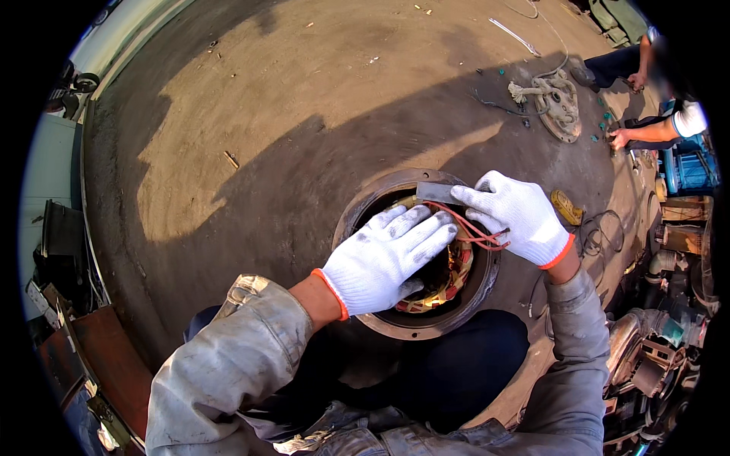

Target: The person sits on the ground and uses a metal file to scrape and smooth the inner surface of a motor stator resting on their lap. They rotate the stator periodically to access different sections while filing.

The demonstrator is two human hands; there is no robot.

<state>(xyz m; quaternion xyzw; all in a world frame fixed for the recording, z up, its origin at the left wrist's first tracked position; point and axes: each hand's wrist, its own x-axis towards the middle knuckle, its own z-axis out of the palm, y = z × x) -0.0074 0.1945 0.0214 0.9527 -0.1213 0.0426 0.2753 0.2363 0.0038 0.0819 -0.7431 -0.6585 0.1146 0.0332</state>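
Between my knees stands a round motor housing (414, 332) with a dark metal flange and a ring of windings (458, 280) wrapped in yellow and red inside. My left hand (395, 254), in a white knit glove with an orange cuff, lies over the opening. Its fingers are stretched out on the far part of the windings, and the fingertips are smudged dark. In my right hand (513, 213), gloved alike, the fingers grip one end of a flat grey strip (437, 193) at the far rim. Red wires (479, 235) come out of the housing beside the right hand.
At the far right a round metal cover (561, 114) lies with rope on it. Another person's hand (620, 138) is near a blue machine (688, 166). A yellow object (566, 207) and loose cable (604, 232) lie at right; metal parts (654, 357) are piled nearer me.
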